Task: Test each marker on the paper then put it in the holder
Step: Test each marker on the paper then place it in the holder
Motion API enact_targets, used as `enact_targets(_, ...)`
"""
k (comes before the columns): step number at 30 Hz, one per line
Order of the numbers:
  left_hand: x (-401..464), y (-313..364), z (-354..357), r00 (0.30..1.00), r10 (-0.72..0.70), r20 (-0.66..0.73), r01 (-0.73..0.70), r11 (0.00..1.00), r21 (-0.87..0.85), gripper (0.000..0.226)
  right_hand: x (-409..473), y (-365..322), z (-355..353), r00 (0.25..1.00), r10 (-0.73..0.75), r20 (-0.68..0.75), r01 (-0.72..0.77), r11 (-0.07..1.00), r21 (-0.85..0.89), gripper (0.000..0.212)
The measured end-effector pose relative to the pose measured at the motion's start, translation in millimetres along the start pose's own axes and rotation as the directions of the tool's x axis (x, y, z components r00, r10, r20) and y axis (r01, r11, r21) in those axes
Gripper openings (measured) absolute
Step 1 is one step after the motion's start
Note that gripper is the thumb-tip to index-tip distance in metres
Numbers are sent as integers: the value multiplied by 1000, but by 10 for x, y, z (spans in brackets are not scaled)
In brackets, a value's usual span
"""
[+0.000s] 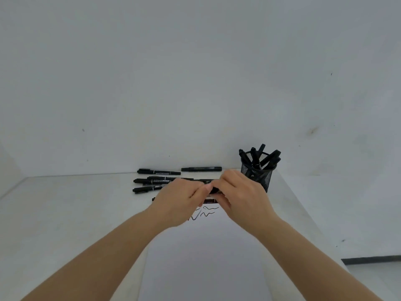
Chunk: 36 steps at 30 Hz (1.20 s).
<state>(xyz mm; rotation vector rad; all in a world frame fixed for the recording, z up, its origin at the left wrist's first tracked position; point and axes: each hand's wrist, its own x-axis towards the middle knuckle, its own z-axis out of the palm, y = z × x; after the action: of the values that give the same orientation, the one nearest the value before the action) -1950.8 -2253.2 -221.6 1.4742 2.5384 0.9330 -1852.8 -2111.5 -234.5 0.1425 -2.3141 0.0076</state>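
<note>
Marker (213,190) pinched at both ends between fingers of left hand (180,197) and right hand (240,195), above scribbled paper (206,257), holder (258,170) just right of right-hand fingers.

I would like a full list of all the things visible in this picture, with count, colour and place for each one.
marker in hands: one, black, held between both hands above the top of the paper
loose markers: at least five, black, lying on the table behind and left of the hands; exact count unclear, as the hands hide some
holder: one, black mesh, right rear of the table, with several black markers standing in it
paper: one white sheet, centre of the table, black test squiggles near its top edge
table: one, white, against a white wall
left hand: one, gripping the marker
right hand: one, gripping the marker
</note>
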Motion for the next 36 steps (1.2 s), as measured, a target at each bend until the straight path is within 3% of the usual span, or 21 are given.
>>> enact_targets(3,160,84,-80,992,-36,-119,8,975,-224,55,125,212,-110,998,45,-50,-41,996,78,14)
enact_targets(6,368,31,-165,970,-101,-221,14,931,-365,52,245,492,-220,943,301,-143,-251,924,289,9)
enact_targets(9,630,-150,-196,967,-154,-201,114,973,-199,34,297,775,-238,784,609,-124,-495,732,468,18)
enact_targets(12,885,-445,-140,966,-228,-122,231,973,16,23,283,976,-168,702,708,-81,-602,650,464,23)
enact_targets(15,1051,-789,-23,956,-288,-55,293,927,235,25,215,1059,-51,698,715,-38,-637,644,423,15)
enact_targets(17,1122,-980,65,953,-301,-19,294,912,287,28,184,1092,31,719,695,-10,-643,671,369,16)
enact_targets(24,1262,-1211,324,976,-217,-7,196,865,462,26,176,1165,110,886,452,104,-458,888,41,50)
enact_targets(29,1296,-1240,410,980,-196,43,133,796,591,27,181,1211,202,901,386,200,-366,922,-128,34)
enact_targets(36,1318,-1239,444,982,-186,-14,161,805,571,23,204,1196,211,922,334,197,-294,934,-203,28)
